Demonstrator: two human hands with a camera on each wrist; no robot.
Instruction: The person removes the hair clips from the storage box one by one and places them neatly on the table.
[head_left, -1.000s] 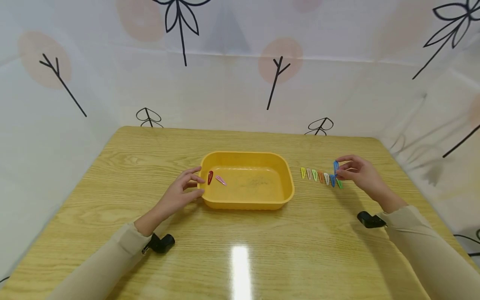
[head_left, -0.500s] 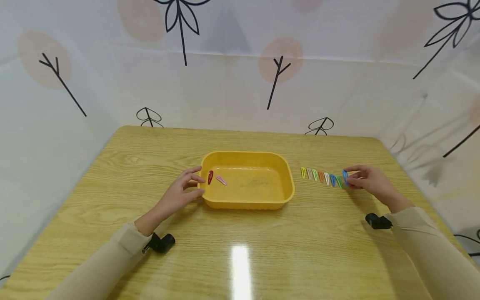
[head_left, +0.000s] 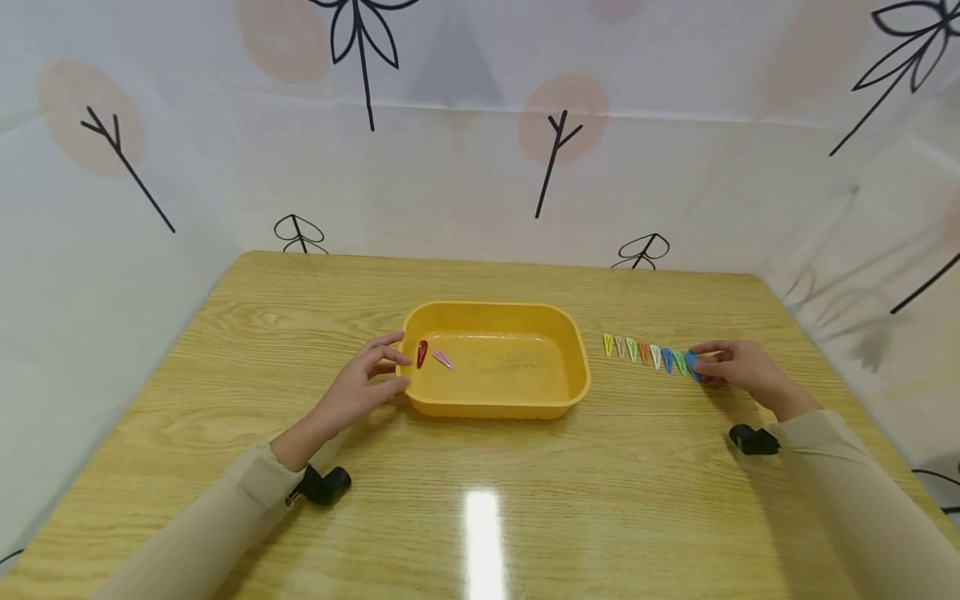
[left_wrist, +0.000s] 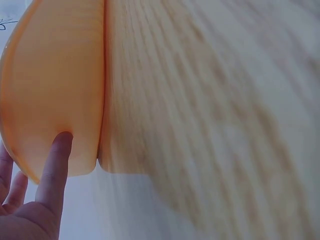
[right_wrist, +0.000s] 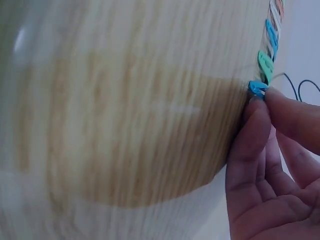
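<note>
At the left end of a yellow plastic tray [head_left: 495,411], my left hand [head_left: 362,379] holds the rim. One digit [left_wrist: 57,162] lies against the outer wall in the left wrist view, with other fingers around the rim. My right hand [head_left: 750,372] pinches a blue snap hair clip [head_left: 693,367] between thumb and fingers, low over the table at the right end of a row of clips. The right wrist view shows that blue clip [right_wrist: 257,88] partly covered by the fingertips, beside a green clip [right_wrist: 265,66].
The row holds several hair clips, from a yellow clip [head_left: 608,346] past a white clip [head_left: 656,357] to another blue clip [head_left: 667,360]. Inside the tray lie a red clip [head_left: 422,353] and a pink clip [head_left: 443,360]. Patterned cloth [head_left: 450,183] hangs behind the wooden table [head_left: 390,517].
My right hand has carried the blue clip rightward past the green one and lowered it at the row's right end. The clip has turned slightly; my left hand has stayed on the tray.
</note>
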